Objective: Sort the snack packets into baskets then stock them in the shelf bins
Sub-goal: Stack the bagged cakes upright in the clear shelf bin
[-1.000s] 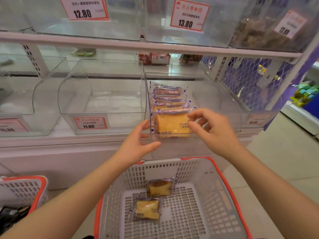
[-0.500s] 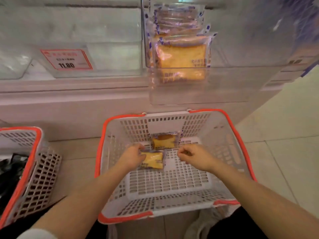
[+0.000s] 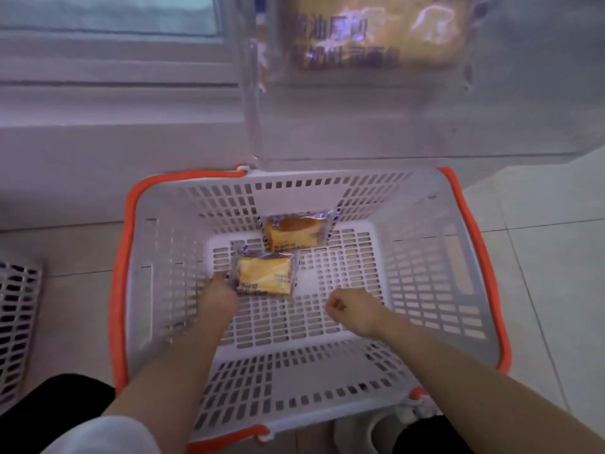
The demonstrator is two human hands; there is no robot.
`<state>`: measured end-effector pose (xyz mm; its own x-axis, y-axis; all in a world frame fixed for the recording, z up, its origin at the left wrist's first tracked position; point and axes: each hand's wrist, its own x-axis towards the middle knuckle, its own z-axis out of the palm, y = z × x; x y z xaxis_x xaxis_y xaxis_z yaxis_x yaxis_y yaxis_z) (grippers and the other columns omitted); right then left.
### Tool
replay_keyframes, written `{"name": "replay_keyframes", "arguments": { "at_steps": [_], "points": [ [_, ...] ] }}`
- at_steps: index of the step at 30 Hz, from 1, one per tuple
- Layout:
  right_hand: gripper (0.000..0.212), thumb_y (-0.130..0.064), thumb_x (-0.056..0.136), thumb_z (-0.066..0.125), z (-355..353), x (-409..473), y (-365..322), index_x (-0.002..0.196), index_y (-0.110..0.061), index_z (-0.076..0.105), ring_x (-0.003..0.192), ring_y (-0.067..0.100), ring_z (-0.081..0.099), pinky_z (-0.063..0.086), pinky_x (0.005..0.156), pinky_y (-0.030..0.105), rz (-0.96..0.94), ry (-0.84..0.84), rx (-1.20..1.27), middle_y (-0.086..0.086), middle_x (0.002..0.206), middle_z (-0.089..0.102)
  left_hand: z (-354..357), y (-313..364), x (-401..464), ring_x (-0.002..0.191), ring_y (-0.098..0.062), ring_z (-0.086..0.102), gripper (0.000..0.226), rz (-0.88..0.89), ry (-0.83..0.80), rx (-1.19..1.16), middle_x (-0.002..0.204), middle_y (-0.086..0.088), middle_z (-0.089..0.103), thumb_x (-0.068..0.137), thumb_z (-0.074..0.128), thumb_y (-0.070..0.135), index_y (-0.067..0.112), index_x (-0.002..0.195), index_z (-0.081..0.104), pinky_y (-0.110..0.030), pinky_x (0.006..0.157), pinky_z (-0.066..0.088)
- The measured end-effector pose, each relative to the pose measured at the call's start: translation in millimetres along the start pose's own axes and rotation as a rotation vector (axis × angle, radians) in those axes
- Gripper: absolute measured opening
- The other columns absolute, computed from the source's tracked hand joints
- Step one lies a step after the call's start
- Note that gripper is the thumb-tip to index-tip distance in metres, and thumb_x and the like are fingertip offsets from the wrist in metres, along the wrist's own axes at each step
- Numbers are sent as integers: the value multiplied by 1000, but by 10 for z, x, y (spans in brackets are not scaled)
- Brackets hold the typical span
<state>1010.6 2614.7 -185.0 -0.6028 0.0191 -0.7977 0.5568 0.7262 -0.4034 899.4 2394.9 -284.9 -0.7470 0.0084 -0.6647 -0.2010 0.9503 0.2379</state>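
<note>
White slotted basket (image 3: 425, 257) with orange rim sits on the tiled floor (image 3: 540, 257), its far wall against the base of the shelf unit (image 3: 114, 126). Two snack packets lie on the basket floor, both toward the far side.

Far packet (image 3: 296, 233): clear wrapper, yellow cake inside, lying against the foot of the basket's far wall, roughly at its middle.

Near packet (image 3: 265, 273): same kind, flat on the slotted floor, just left of centre. Its far right corner is touching or very nearly touching the far packet; the view does not settle which.

Left hand (image 3: 220, 294): reached down into the basket, fingertips at the left edge of the near packet. Motion blur here; the fingers appear closed on the wrapper's edge, but whether it is a true pinch or only contact, cannot tell.

Right hand (image 3: 352, 309): inside the basket, right of the near packet and clear of it, over the bare floor near the centre. Fingers curled into a loose fist, holding nothing.

Above the basket's far wall, a clear shelf bin (image 3: 360, 126) hangs out over the shelf edge. A stocked packet (image 3: 376, 34) of the same yellow cake stands pressed against its front wall, printing blurred.

A second slotted basket (image 3: 16, 322) shows at the left edge of view, on the floor, well apart from the first. Contents not visible.
</note>
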Motion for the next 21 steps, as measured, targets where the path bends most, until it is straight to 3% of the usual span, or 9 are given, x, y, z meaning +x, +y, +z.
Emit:
{"name": "replay_keyframes", "arguments": {
  "at_steps": [3, 6, 8, 11, 14, 16, 18, 21],
  "points": [
    [32, -23, 99, 41, 135, -9, -10, 107, 3, 58, 90, 31, 59, 48, 82, 40, 40, -11, 133, 19, 106, 62, 76, -41, 90, 84, -38, 60, 23, -18, -7, -93, 96, -27, 63, 96, 42, 13, -4, 102, 56, -39, 64, 45],
    [31, -21, 98, 43, 249, -23, -67, 105, 5, 58, 78, 17, 58, 49, 82, 40, 65, -1, 237, 15, 103, 63, 82, -17, 46, 70, -32, 54, 31, 12, -86, -160, 72, -16, 56, 98, 44, 19, 0, 77, 57, -32, 56, 37],
    [26, -18, 98, 43, 295, -1, -108, 104, 1, 61, 82, 21, 58, 48, 83, 39, 57, 109, 207, 13, 101, 64, 65, 29, -58, 57, -24, 45, 31, 88, -126, -326, 62, -8, 45, 97, 46, 16, 9, 67, 50, -28, 50, 31],
    [24, -20, 99, 44, 358, 70, -155, 116, -8, 56, 82, 19, 51, 47, 82, 33, 102, 359, 276, 11, 108, 60, -39, 130, -341, 59, -15, 42, 24, 201, -203, -574, 68, -3, 46, 96, 47, 16, 16, 72, 50, -27, 56, 33],
    [49, -32, 95, 51, 373, 125, -210, 137, -10, 38, 110, 23, 51, 41, 96, 35, 268, 480, 586, 9, 136, 46, -165, 215, -656, 72, -15, 52, 17, 241, -318, -815, 79, -3, 56, 97, 46, 15, 13, 81, 53, -28, 71, 46],
    [62, -37, 91, 56, 369, 105, -256, 142, -11, 32, 122, 25, 48, 42, 97, 36, 320, 501, 901, 7, 139, 43, -263, 210, -817, 78, -13, 56, 13, 266, -371, -915, 83, -2, 60, 96, 47, 13, 10, 85, 54, -24, 74, 50],
    [56, -34, 90, 60, 363, 24, -272, 137, -11, 39, 109, 24, 58, 51, 85, 35, 271, 460, 1255, 6, 127, 55, -347, 180, -964, 81, -15, 60, 11, 297, -439, -1013, 86, -3, 63, 95, 47, 11, 8, 94, 57, -24, 73, 52],
    [32, -26, 89, 60, 317, -170, -296, 117, -10, 57, 86, 23, 67, 57, 64, 35, 134, 290, 1584, 8, 100, 68, -529, 164, -1154, 66, -8, 60, 20, 333, -476, -1094, 70, 8, 65, 93, 49, 8, 20, 84, 62, -23, 65, 50]
  ]
}}
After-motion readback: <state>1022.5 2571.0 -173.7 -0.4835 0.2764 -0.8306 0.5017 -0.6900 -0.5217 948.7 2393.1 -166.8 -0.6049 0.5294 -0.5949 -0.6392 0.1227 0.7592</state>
